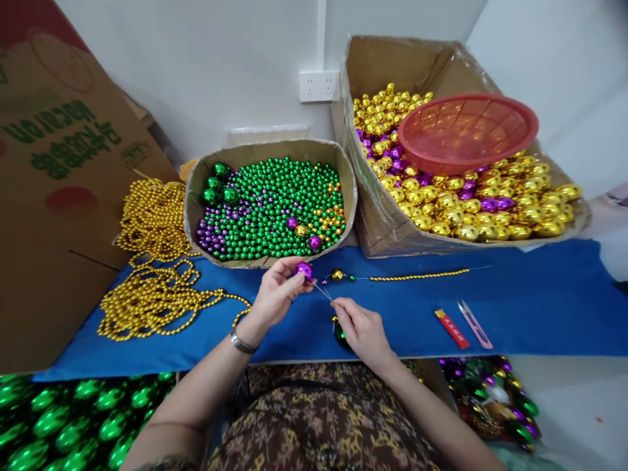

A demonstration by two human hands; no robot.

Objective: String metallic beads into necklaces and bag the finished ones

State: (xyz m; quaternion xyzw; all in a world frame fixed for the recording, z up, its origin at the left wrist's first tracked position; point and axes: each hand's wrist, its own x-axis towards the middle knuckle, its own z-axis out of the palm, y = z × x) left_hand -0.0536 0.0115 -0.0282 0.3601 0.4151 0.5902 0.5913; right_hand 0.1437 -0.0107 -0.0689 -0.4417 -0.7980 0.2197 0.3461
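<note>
My left hand [275,293] pinches a shiny purple bead [303,270] in front of the cardboard bin of small beads. A thin pale strand [322,292], thread or fine wire, runs from this bead to my right hand [364,335], whose thumb and forefinger are closed on it. Just beyond my fingertips lie a gold bead [337,275] and a small green bead [352,278], in line with a string of tiny gold beads [419,275]. A dark green ball [340,333] is partly hidden behind my right hand.
The low bin [271,263] holds green, purple and gold beads. A larger box [392,243] at right has gold and purple beads and a red basket [468,134]. Gold bead strands [152,304] heap at left. Thread snips [475,325] and a red packet [452,328] lie on the blue cloth [544,301].
</note>
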